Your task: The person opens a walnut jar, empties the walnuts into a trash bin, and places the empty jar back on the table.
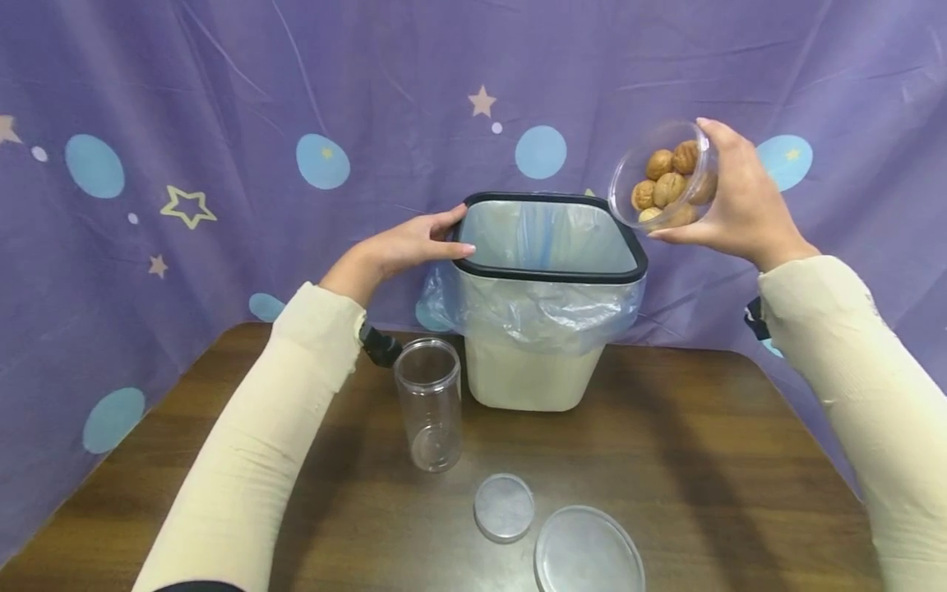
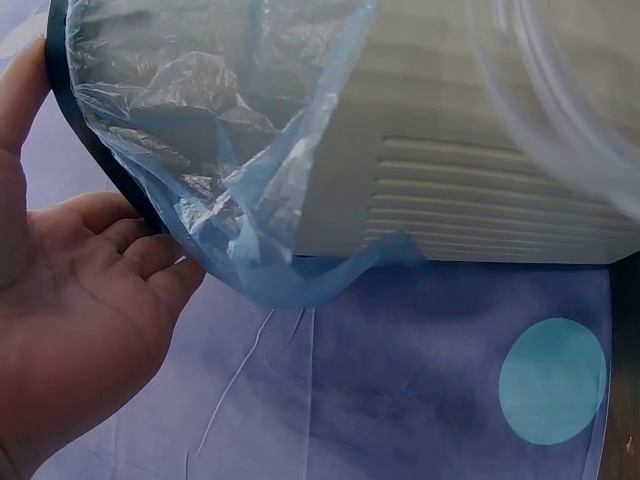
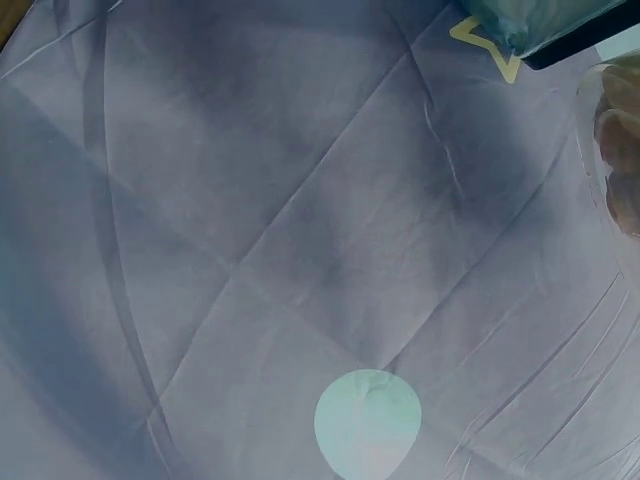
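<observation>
A cream trash bin (image 1: 534, 374) with a black rim stands on the table, lined with a translucent blue bag (image 1: 551, 316) folded over its edge. My left hand (image 1: 403, 245) grips the rim at the left corner; in the left wrist view its fingers (image 2: 150, 250) curl against the rim's outer side. My right hand (image 1: 755, 193) holds a clear plastic jar (image 1: 625, 185) above the bin's right edge. Several walnuts (image 1: 669, 187) lie inside the jar, which is tilted sideways with its mouth toward the bin. In the right wrist view only part of the jar (image 3: 592, 165) shows; the hand is out of that frame.
An uncovered tall clear jar (image 1: 429, 407) stands left of the bin, below my left wrist. A small round lid (image 1: 505, 507) and a larger one (image 1: 589, 555) lie on the wooden table (image 1: 710, 460) in front. A purple curtain (image 1: 414, 74) hangs behind.
</observation>
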Tool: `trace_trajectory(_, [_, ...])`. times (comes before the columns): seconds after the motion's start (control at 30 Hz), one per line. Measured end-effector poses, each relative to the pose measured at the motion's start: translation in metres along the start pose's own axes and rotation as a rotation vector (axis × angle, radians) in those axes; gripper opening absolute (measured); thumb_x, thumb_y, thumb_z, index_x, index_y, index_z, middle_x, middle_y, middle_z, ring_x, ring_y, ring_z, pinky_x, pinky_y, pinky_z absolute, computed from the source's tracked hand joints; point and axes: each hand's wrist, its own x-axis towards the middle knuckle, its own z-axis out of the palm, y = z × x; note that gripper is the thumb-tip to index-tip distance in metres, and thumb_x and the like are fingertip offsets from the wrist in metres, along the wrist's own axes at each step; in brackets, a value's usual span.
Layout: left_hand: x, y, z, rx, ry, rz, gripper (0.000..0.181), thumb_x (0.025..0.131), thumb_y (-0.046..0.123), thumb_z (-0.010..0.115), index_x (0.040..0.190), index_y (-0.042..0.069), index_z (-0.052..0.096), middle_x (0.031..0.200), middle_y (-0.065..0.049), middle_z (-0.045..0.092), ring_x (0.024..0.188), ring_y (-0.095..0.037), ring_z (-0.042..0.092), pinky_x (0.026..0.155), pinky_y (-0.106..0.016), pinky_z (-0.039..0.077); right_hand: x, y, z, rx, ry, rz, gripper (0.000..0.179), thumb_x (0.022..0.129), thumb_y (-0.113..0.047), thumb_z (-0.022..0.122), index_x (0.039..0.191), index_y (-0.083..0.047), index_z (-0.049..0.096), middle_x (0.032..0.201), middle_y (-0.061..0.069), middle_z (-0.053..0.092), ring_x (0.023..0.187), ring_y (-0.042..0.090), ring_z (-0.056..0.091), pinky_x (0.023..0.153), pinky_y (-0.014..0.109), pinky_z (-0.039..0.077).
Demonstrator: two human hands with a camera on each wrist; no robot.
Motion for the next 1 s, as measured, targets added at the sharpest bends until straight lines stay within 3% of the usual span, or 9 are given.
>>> trace_trajectory(0.13, [0.0,0.001,-0.001,0.009,-0.004,-0.003,0.081,0.091,0.026,0.06,0.152,0.013,0.007,0.159,0.003,0.005,0.144,-0.011,0.002,0.117,-0.031,0.01,-0.001,0.001,0.002,0.004,0.006,-0.022,0.128,0.04,-0.02,0.095,0.146,-0.006,0.024,0.146,0.023,0.032,0.131,0.039,0.033,0.113,0.043,0.024])
trace_trajectory(0.23, [-0.001,0.001,-0.001,0.012,-0.007,-0.001,0.08,0.092,0.027,0.059,0.152,0.013,0.008,0.159,0.004,0.004,0.144,-0.011,0.001,0.117,-0.032,0.009,-0.001,0.003,0.004,0.003,0.016,-0.045,0.128,0.045,-0.048,0.09,0.146,-0.005,0.024,0.146,0.023,0.032,0.132,0.039,0.032,0.114,0.043,0.023])
trace_trajectory(0.3, [-0.001,0.002,-0.001,0.011,-0.006,0.001,0.079,0.092,0.027,0.059,0.152,0.013,0.009,0.159,0.004,0.003,0.144,-0.01,0.0,0.117,-0.032,0.009,-0.001,0.004,0.005,0.005,0.023,-0.055,0.127,0.049,-0.067,0.08,0.146,-0.005,0.025,0.147,0.022,0.032,0.133,0.039,0.031,0.114,0.042,0.023])
trace_trajectory(0.37, [-0.001,0.002,-0.001,0.015,-0.005,0.004,0.079,0.092,0.028,0.06,0.152,0.013,0.011,0.159,0.004,0.003,0.144,-0.01,-0.001,0.117,-0.032,0.009,0.0,0.004,0.006,-0.002,0.031,-0.065,0.127,0.051,-0.073,0.073,0.146,-0.005,0.025,0.147,0.022,0.032,0.134,0.039,0.031,0.114,0.042,0.023])
trace_trajectory(0.47, [-0.001,0.002,-0.001,0.015,-0.002,0.0,0.079,0.092,0.027,0.06,0.152,0.013,0.011,0.159,0.005,0.003,0.144,-0.01,-0.001,0.117,-0.031,0.008,0.0,0.004,0.008,-0.001,0.041,-0.079,0.128,0.044,-0.052,0.089,0.145,-0.003,0.026,0.146,0.023,0.034,0.133,0.039,0.032,0.114,0.041,0.023])
trace_trajectory(0.57, [-0.001,0.001,-0.001,0.017,0.001,-0.002,0.079,0.092,0.027,0.06,0.152,0.012,0.01,0.159,0.004,0.002,0.144,-0.011,-0.001,0.117,-0.031,0.008,0.0,0.003,0.011,0.002,0.052,-0.1,0.127,0.039,-0.029,0.094,0.144,-0.001,0.027,0.145,0.024,0.035,0.133,0.039,0.033,0.114,0.041,0.023])
trace_trajectory(0.73, [-0.001,0.001,0.0,0.022,0.006,-0.006,0.08,0.091,0.028,0.06,0.152,0.013,0.01,0.159,0.004,0.002,0.144,-0.011,0.0,0.117,-0.031,0.009,0.0,0.003,0.015,0.0,0.06,-0.132,0.129,0.035,-0.02,0.094,0.143,0.0,0.026,0.144,0.024,0.035,0.133,0.039,0.032,0.115,0.04,0.022])
trace_trajectory(1.0, [-0.002,0.001,0.0,0.013,0.005,-0.006,0.08,0.092,0.027,0.06,0.152,0.014,0.009,0.159,0.004,0.003,0.144,-0.012,0.0,0.117,-0.032,0.009,0.0,0.001,0.017,-0.031,0.056,-0.155,0.129,0.035,-0.021,0.094,0.142,0.0,0.026,0.145,0.023,0.034,0.135,0.038,0.03,0.115,0.04,0.021])
